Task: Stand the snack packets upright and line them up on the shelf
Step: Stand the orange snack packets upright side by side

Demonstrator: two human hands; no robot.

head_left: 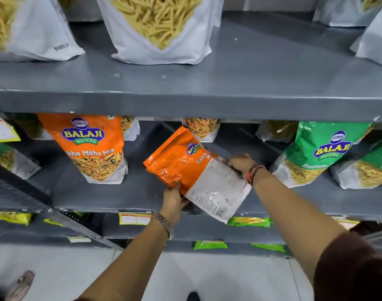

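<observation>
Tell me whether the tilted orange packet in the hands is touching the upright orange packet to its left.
Apart. The head view shows bare grey shelf between the tilted orange packet and the upright orange packet.

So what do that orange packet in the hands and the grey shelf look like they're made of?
The orange packet looks like glossy plastic film: it creases and glints, with a clear panel lower down. The grey shelf looks like painted sheet metal, smooth and matte with a thin folded front edge, though I can't be sure.

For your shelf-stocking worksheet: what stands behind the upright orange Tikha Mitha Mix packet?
Behind the upright orange Tikha Mitha Mix packet, one more packet shows at its right edge: clear window with mixed snack, white base. The rest of it, and anything further back, is hidden.
</observation>
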